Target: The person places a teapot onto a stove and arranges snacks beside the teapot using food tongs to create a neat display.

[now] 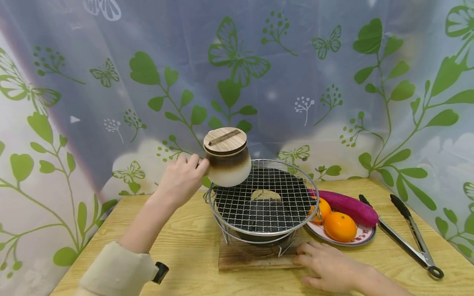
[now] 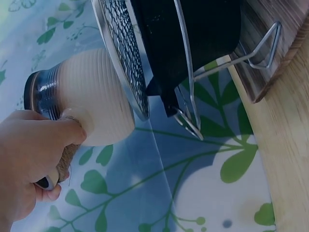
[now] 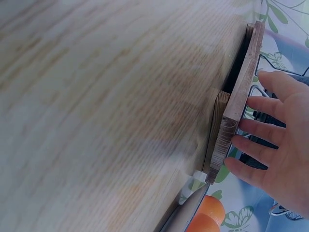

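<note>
My left hand (image 1: 182, 177) grips the cord-wrapped side handle (image 2: 66, 160) of a ceramic teapot-sized pot (image 1: 230, 174), cream below and dark brown above. A round wooden lid (image 1: 218, 139) with a bar grip covers its top. The pot overlaps the back left of a round wire grill net (image 1: 264, 227) in the head view; the left wrist view has its base right at the net's rim. Below the net is a black stove bowl (image 2: 212, 43) in a wire stand. My right hand (image 1: 329, 266), fingers extended, lies at the front right corner of the wooden board (image 1: 255, 263) under the stove.
Right of the stove, a patterned plate (image 1: 364, 238) bears oranges (image 1: 340, 227) and a long purple vegetable (image 1: 348, 205). Metal tongs (image 1: 403, 242) with black tips lie spread at the table's right. A printed curtain (image 1: 166, 33) hangs behind the wooden table (image 1: 177, 246).
</note>
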`<state>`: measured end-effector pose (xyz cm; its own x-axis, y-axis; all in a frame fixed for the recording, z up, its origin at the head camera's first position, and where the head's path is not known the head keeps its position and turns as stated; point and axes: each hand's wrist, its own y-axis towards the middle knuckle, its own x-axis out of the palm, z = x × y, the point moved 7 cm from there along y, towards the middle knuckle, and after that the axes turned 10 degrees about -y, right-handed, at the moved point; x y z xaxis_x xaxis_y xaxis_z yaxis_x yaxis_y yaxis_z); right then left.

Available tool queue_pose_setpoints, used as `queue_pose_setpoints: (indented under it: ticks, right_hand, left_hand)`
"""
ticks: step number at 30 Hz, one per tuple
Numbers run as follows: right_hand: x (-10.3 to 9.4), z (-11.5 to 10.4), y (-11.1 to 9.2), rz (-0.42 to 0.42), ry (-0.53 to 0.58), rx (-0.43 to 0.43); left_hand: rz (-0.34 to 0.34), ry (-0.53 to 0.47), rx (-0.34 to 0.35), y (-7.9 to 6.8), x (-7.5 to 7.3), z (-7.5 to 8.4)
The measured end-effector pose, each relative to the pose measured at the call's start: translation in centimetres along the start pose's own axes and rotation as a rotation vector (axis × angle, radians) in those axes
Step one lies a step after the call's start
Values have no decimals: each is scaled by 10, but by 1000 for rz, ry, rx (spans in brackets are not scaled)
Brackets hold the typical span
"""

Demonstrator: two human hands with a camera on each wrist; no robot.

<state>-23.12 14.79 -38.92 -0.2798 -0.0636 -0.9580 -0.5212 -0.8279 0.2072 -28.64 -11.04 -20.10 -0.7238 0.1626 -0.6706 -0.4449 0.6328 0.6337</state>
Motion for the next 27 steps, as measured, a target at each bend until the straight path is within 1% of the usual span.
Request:
queue_pose_setpoints:
  ticks: [7, 13, 21, 27]
  right_hand:
    - [-1, 0, 0, 5, 7, -15]
    - [0, 0, 0, 14, 1, -24]
    - [0, 1, 1, -11, 16, -12]
    - [1, 1, 0, -11, 8, -10]
  left_hand:
    - [-76, 0, -32, 5, 5, 5]
    - [-80, -1, -28, 8, 7, 9]
    - [-133, -17, -45, 7, 12, 10]
    - [-160, 2, -43, 6, 16, 12]
